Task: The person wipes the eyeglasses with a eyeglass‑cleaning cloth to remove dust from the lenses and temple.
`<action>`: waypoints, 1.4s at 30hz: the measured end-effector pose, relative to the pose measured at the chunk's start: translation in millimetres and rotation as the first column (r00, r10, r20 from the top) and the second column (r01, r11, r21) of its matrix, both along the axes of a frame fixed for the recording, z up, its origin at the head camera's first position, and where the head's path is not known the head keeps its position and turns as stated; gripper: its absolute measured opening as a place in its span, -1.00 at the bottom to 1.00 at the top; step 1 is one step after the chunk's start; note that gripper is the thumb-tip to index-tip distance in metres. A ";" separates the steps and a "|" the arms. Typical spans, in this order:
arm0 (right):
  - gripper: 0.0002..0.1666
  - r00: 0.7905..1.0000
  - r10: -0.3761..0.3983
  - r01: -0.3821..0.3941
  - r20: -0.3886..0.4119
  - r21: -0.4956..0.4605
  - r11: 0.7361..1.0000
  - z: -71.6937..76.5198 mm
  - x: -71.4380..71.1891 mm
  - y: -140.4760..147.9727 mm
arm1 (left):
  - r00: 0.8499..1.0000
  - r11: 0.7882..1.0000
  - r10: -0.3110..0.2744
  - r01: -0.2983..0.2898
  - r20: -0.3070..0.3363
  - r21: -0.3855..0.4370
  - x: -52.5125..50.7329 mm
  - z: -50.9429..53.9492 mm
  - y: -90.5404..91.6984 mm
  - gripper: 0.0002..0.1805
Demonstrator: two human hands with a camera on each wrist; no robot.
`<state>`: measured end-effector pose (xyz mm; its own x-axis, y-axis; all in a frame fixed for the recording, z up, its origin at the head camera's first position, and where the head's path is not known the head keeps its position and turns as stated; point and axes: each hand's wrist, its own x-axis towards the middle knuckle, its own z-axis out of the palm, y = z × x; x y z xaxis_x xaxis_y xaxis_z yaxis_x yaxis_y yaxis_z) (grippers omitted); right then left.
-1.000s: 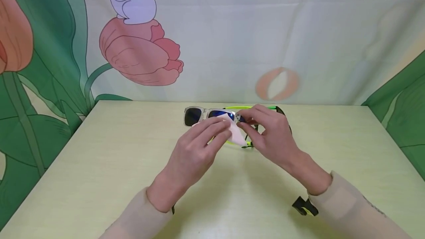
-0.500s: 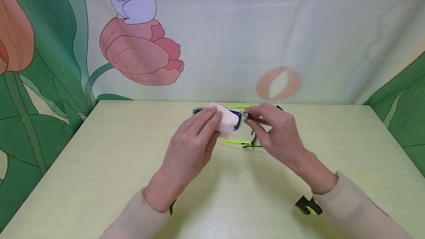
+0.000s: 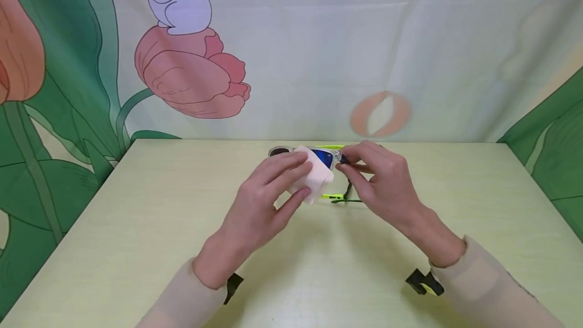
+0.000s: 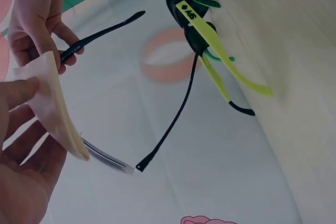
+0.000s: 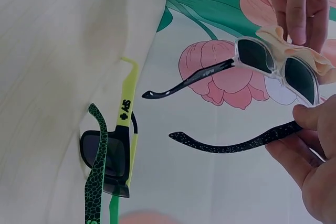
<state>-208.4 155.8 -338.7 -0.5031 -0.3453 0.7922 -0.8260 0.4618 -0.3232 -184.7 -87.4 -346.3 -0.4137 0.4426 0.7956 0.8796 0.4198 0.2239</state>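
Observation:
In the head view my left hand (image 3: 259,199) holds a folded pale pink cloth (image 3: 313,178) over the front of a pair of sunglasses (image 3: 325,158) with a clear frame and bluish lenses. The left wrist view shows the thumb on one side of the cloth (image 4: 46,98) and fingers on the other. My right hand (image 3: 384,176) pinches one black temple near its hinge. In the right wrist view the sunglasses (image 5: 301,80) are off the table, both speckled black temples unfolded, with the cloth (image 5: 281,40) behind the frame. The cloth hides part of the lenses in the head view.
Beyond the hands, sunglasses with yellow temples (image 5: 127,90) and a pair with green-and-black patterned temples (image 5: 96,177) lie close together on the pale table (image 3: 159,227). A printed curtain (image 3: 296,65) hangs at the table's far edge.
The clear-framed sunglasses and my right hand have shifted slightly right. The cloth moved up over the lens, then slid slightly down and right, and my left thumb has spread from the fingers.

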 end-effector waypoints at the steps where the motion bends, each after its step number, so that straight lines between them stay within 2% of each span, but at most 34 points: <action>1: -0.70 1.000 -0.001 0.001 0.001 -0.001 1.000 0.2 0.1 -0.3 | 1.000 1.000 -0.018 0.018 -0.012 -0.006 0.8 0.5 1.0 -0.55; 4: -0.71 1.000 0.003 -0.003 -0.002 -0.006 1.000 0.6 0.4 -0.7 | 0.997 0.998 -0.056 0.054 -0.056 -0.042 2.5 0.9 4.0 -0.54; 6: -0.71 1.000 0.002 -0.002 -0.009 -0.008 1.000 1.0 0.5 -0.7 | 0.995 0.996 -0.053 0.047 -0.080 -0.081 4.1 1.2 5.5 -0.52; 9: -0.70 1.000 -0.003 0.003 -0.016 -0.011 1.000 1.4 1.1 -0.2 | 0.996 0.986 -0.013 -0.002 -0.092 -0.166 5.8 0.2 6.8 -0.44; 13: -0.69 1.000 -0.001 0.001 -0.024 -0.005 1.000 1.2 2.1 -0.9 | 0.997 0.967 0.063 -0.074 -0.052 -0.245 6.6 -2.1 7.2 -0.32; 20: -0.68 0.999 0.008 -0.008 -0.035 -0.004 1.000 1.1 4.7 -2.8 | 0.982 0.961 0.179 -0.162 0.055 -0.223 5.2 -5.9 4.7 -0.26; 24: -0.68 0.999 0.019 -0.020 -0.038 -0.018 1.000 3.3 5.9 -3.6 | 0.978 0.960 0.204 -0.191 0.046 -0.203 6.1 -6.4 4.8 -0.25; 28: -0.67 0.998 0.038 -0.040 -0.054 -0.047 0.998 6.4 6.8 -4.2 | 0.986 0.976 0.168 -0.165 0.009 -0.140 7.2 -5.4 6.7 -0.29; 33: -0.66 0.997 0.045 -0.049 -0.064 -0.068 0.996 8.7 6.6 -2.4 | 0.995 0.995 0.083 -0.086 -0.061 -0.057 8.9 -2.9 9.0 -0.50; 38: -0.68 0.998 0.045 -0.048 -0.054 -0.059 0.997 8.2 7.1 0.3 | 0.989 0.998 0.026 -0.034 -0.145 -0.055 9.7 -0.8 11.2 -0.67; 42: -0.67 0.997 0.057 -0.059 -0.049 -0.051 0.997 7.4 8.7 -0.6 | 0.978 0.998 -0.006 -0.008 -0.207 -0.065 9.7 0.5 13.7 -0.63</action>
<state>-199.7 155.3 -331.3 -0.4448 -0.3303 0.8325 -0.8660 0.3959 -0.3055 -175.0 -73.7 -345.8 -0.2434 0.4958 0.8336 0.9035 0.4285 0.0089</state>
